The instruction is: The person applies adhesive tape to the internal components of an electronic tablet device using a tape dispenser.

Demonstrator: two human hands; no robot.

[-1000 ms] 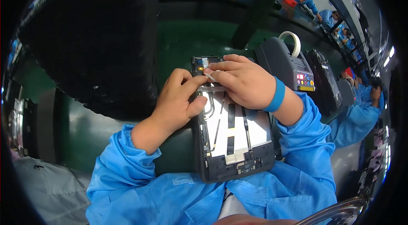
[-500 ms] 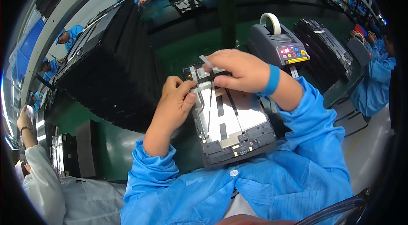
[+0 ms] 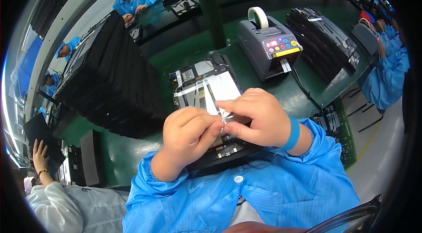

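Left hand (image 3: 187, 132) and right hand (image 3: 261, 116) sit lower over the opened device (image 3: 225, 84) than before, both pinching a small pale strip (image 3: 225, 114).

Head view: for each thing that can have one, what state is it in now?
Left hand: closed in a pinch
Right hand: closed in a pinch, facing the left
Pale strip: at the pinching fingertips, mostly hidden
Flat device: lying open, insides exposed
Tape dispenser: display lit, strip protruding
Tape roll: upright
Blue wristband: worn, right wrist
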